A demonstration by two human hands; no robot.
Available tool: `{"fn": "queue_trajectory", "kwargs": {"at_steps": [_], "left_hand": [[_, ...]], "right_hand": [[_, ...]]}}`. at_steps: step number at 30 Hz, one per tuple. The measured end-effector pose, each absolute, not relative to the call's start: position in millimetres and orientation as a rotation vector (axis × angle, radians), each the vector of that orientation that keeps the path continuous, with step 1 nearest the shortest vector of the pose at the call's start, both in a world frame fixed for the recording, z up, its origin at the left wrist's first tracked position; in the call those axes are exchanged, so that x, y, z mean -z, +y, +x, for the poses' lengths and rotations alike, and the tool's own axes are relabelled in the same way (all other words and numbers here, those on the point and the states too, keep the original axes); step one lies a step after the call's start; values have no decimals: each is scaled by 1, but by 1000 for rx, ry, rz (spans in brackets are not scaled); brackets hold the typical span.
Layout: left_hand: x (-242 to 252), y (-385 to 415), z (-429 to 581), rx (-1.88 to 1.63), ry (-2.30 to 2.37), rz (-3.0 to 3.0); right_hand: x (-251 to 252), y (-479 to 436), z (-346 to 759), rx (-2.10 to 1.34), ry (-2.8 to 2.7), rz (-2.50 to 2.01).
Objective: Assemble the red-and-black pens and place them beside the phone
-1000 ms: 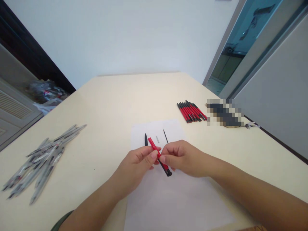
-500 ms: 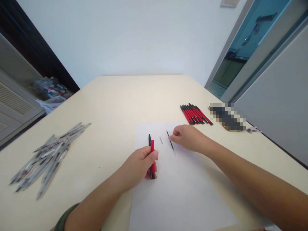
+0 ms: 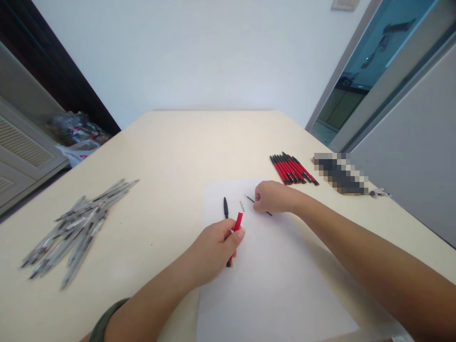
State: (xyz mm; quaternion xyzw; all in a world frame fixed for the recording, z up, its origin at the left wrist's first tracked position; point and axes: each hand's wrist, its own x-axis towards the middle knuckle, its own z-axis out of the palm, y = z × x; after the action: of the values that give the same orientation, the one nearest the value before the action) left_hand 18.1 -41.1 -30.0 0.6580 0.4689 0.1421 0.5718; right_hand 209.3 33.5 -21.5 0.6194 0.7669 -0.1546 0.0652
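Observation:
My left hand [image 3: 217, 244] is closed around a red pen barrel [image 3: 238, 221], tilted to the right over the white paper [image 3: 278, 285]. Just beyond its fingers a black pen part [image 3: 225, 206] points away from me; its lower end is hidden by the hand. My right hand [image 3: 269, 197] pinches a thin black refill [image 3: 250, 198], which shows on both sides of the fingers. Between the two hands a small spring [image 3: 242, 206] lies on the paper.
Several red and black pens [image 3: 294, 169] lie in a row at the right. Several grey pens [image 3: 78, 228] are piled at the left. A pixelated dark object [image 3: 340, 175] rests near the table's right edge. A wall [image 3: 213, 57] stands behind the table [image 3: 213, 142].
The red barrel has tilted to the right and separated at its top from the black part. My right hand has closed on the refill and turned it to a flatter slant.

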Motion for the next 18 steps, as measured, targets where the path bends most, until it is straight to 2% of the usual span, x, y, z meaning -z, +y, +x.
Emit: {"fn": "queue_trajectory", "kwargs": {"at_steps": [2, 4, 9, 11, 14, 18], "left_hand": [[30, -42, 18, -339, 1094, 1547], [30, -42, 18, -345, 1092, 1549], [28, -44, 19, -354, 1084, 1538], [27, -44, 20, -358, 1074, 1546], [27, -44, 21, -372, 1063, 1557], [26, -44, 21, -365, 1052, 1566]], "right_hand": [[20, 30, 216, 567, 2341, 1904], [18, 26, 222, 848, 2408, 1996], [13, 9, 227, 2162, 2425, 2176], [13, 2, 224, 2574, 2324, 2143], [13, -8, 218, 2843, 2249, 2013], [12, -16, 212, 2855, 2296, 1971]]}}
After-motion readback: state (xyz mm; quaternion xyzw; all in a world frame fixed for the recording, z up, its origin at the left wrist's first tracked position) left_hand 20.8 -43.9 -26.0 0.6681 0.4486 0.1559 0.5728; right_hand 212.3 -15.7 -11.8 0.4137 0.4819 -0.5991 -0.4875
